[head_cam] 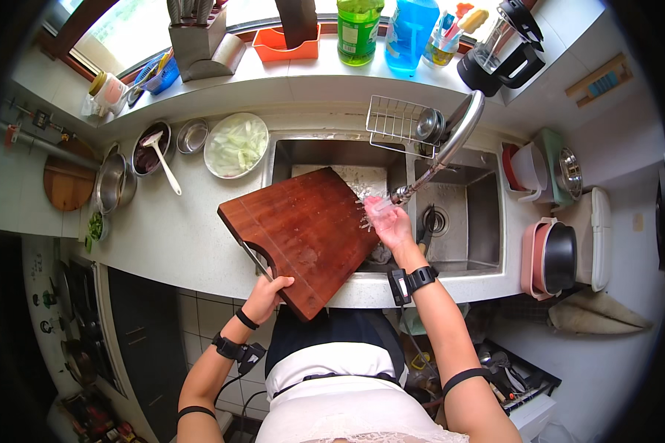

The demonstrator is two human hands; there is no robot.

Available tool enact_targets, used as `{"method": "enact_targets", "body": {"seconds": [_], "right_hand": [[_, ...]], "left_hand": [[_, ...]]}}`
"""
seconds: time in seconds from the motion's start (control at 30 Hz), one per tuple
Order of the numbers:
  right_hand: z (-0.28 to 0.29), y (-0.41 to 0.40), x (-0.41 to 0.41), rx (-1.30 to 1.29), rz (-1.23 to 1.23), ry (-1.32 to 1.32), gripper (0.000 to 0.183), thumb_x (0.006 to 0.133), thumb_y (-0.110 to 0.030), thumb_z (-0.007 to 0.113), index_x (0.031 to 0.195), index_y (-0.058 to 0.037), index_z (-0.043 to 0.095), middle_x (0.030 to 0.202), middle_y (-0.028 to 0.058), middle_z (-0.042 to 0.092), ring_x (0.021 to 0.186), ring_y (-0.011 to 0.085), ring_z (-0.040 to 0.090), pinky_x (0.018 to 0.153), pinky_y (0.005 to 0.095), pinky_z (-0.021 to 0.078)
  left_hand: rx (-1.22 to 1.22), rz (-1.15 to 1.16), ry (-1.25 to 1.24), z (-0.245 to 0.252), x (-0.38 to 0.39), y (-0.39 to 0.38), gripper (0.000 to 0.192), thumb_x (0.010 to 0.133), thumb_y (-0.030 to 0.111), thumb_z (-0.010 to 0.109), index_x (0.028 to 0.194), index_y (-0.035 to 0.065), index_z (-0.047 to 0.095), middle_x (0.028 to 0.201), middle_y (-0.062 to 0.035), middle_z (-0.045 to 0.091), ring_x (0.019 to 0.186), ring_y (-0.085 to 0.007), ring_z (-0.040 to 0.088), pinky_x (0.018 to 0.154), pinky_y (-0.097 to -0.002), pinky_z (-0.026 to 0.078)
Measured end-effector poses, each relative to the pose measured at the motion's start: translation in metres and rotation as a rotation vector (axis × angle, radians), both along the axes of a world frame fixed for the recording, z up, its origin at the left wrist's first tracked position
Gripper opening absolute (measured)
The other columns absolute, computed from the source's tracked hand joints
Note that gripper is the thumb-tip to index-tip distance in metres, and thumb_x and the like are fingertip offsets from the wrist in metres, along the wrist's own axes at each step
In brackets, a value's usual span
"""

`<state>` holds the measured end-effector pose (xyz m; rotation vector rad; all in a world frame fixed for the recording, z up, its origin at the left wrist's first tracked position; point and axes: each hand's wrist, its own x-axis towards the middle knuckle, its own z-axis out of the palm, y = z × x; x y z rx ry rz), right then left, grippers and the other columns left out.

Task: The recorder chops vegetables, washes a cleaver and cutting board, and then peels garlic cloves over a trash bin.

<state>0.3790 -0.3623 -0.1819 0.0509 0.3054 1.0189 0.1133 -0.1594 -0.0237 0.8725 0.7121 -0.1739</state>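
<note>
A reddish-brown wooden cutting board (305, 238) is tilted over the left basin of the stainless steel sink (341, 152). My left hand (269, 293) grips it by the near left corner, thumb on top, beside the metal handle bar (255, 259). At the board's right edge my right hand (389, 221) is turned palm up with its fingers apart, holding nothing. Water from the gooseneck faucet (454, 135) runs onto these fingers and splashes. Part of the basin is hidden under the board.
A plate of sliced pale vegetable (236, 145) and a bowl with a white spoon (163, 158) stand left of the sink. Over the sink hangs a wire rack (402, 124). A knife (428, 227) lies in the right basin. Pink tubs (535, 257) stand at the right.
</note>
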Motion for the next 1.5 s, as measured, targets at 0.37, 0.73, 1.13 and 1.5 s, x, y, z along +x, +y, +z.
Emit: {"method": "enact_targets", "body": {"seconds": [0.37, 0.73, 1.13, 1.5], "right_hand": [[0.06, 0.015, -0.021, -0.621, 0.385, -0.042, 0.046, 0.099, -0.019, 0.033, 0.125, 0.0165, 0.043, 0.131, 0.0296, 0.048, 0.123, 0.0419, 0.047, 0.106, 0.0487, 0.0397], [0.069, 0.031, -0.036, -0.428, 0.507, -0.434, 0.048, 0.1, -0.029, 0.041, 0.129, 0.0095, 0.045, 0.13, 0.0221, 0.051, 0.122, 0.0344, 0.049, 0.106, 0.0461, 0.0387], [0.026, 0.0, 0.007, -0.499, -0.065, -0.255, 0.034, 0.083, 0.003, 0.064, 0.113, 0.0094, 0.049, 0.12, 0.0247, 0.055, 0.116, 0.0386, 0.053, 0.105, 0.0483, 0.0426], [0.018, 0.013, 0.017, -0.311, 0.222, -0.345, 0.067, 0.086, -0.03, 0.065, 0.127, 0.0148, 0.039, 0.13, 0.028, 0.047, 0.122, 0.0403, 0.046, 0.107, 0.0473, 0.0385]], "left_hand": [[0.022, -0.015, 0.041, 0.001, -0.005, 0.003, 0.044, 0.086, 0.012, 0.057, 0.126, 0.0024, 0.043, 0.121, -0.0077, 0.053, 0.108, -0.0198, 0.057, 0.09, -0.0365, 0.052], [0.049, 0.011, 0.029, -0.007, -0.008, -0.001, 0.044, 0.085, 0.011, 0.057, 0.126, 0.0034, 0.044, 0.12, -0.0069, 0.055, 0.108, -0.0189, 0.057, 0.09, -0.0346, 0.05], [0.277, 0.168, 0.055, 0.044, -0.003, 0.009, 0.025, 0.078, 0.011, 0.056, 0.101, 0.0002, 0.057, 0.094, -0.0046, 0.06, 0.085, -0.0141, 0.057, 0.077, -0.0259, 0.045], [0.363, 0.202, 0.044, 0.105, -0.039, 0.039, 0.046, 0.077, 0.015, 0.049, 0.117, -0.0079, 0.053, 0.11, -0.0148, 0.062, 0.098, -0.0237, 0.062, 0.089, -0.0334, 0.049]]}}
